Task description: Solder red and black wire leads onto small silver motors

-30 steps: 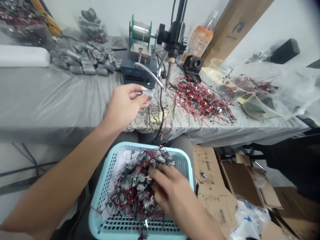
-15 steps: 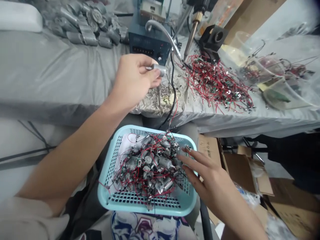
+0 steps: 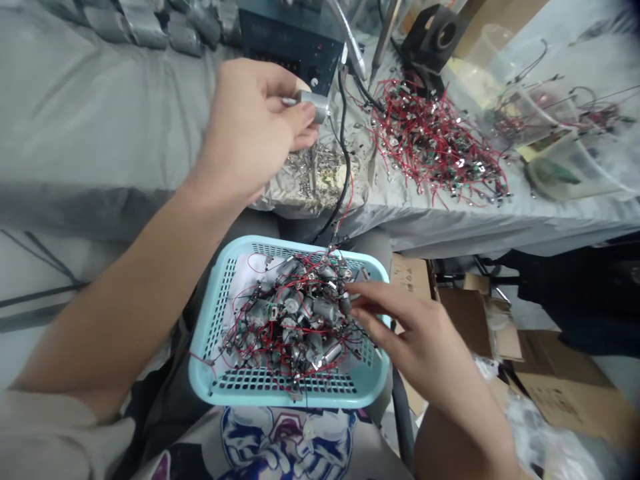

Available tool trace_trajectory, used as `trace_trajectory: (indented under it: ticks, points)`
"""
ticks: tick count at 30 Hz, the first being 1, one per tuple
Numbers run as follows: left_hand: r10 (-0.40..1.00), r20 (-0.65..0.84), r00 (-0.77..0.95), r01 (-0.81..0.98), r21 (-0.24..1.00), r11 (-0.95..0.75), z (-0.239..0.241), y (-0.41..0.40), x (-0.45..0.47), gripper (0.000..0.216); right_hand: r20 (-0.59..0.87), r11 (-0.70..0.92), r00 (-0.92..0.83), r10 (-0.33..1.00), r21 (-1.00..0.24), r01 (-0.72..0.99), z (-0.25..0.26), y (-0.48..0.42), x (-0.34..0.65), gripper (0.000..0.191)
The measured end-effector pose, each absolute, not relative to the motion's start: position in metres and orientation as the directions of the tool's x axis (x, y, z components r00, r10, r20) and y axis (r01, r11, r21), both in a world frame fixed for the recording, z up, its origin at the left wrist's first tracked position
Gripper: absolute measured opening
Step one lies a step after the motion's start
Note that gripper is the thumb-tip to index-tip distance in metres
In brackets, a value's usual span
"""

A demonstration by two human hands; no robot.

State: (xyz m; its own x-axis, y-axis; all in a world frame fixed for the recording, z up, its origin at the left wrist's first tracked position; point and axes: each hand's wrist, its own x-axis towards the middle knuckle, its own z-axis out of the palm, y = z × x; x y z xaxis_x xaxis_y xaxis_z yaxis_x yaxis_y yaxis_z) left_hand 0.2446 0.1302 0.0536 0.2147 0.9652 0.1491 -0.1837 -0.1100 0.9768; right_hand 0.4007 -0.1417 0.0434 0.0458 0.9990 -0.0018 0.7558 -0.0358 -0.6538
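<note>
My left hand (image 3: 247, 113) is raised over the grey table edge, with its fingertips shut on a small silver DC motor (image 3: 313, 105). Below it sits a light-blue plastic basket (image 3: 285, 398) holding a tangle of small motors with red and black wires (image 3: 295, 313). My right hand (image 3: 405, 327) reaches over the basket's right side. Its fingers are apart, with the tips at the edge of the tangle, and nothing shows held in them.
A foil sheet with metal scraps (image 3: 320, 180) lies under my left hand. To its right is a heap of red-wired parts (image 3: 435, 143). A dark soldering station (image 3: 290, 33) and bare motors (image 3: 145, 27) stand behind. Cardboard (image 3: 560, 387) lies low at right.
The view has tilted down and shifted. My right hand has moved in from the basket's right rim, with its fingers drawn closer together. My left hand still holds the motor.
</note>
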Motion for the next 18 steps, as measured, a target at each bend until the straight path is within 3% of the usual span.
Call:
trace_trajectory:
  ticks: [3, 6, 11, 15, 18]
  points:
    - [0.967, 0.155, 0.204, -0.184, 0.976, -0.118, 0.056, 0.127, 0.244, 0.024, 0.035, -0.146, 0.298, 0.954, -0.812, 0.565, 0.05, -0.149, 0.411, 0.018]
    - [0.966, 0.158, 0.204, -0.188, 0.975, -0.12, 0.057, 0.124, 0.243, 0.024, 0.058, -0.112, 0.417, 0.907, -0.922, 0.371, 0.052, -0.152, 0.41, 0.02]
    - [0.967, 0.15, 0.204, -0.169, 0.979, -0.116, 0.057, 0.123, 0.243, 0.028, 0.188, -0.038, 0.5, 0.846, -0.913, 0.407, 0.054, -0.156, 0.402, 0.031]
    - [0.968, 0.165, 0.19, -0.16, 0.978, -0.135, 0.056, 0.124, 0.243, 0.022, 0.223, -0.076, 0.443, 0.868, -0.823, 0.564, 0.053, -0.16, 0.409, 0.033]
    - [0.969, 0.158, 0.189, -0.152, 0.98, -0.13, 0.057, 0.125, 0.244, 0.017, 0.103, -0.135, 0.217, 0.971, -0.512, 0.848, 0.056, -0.164, 0.415, 0.058]
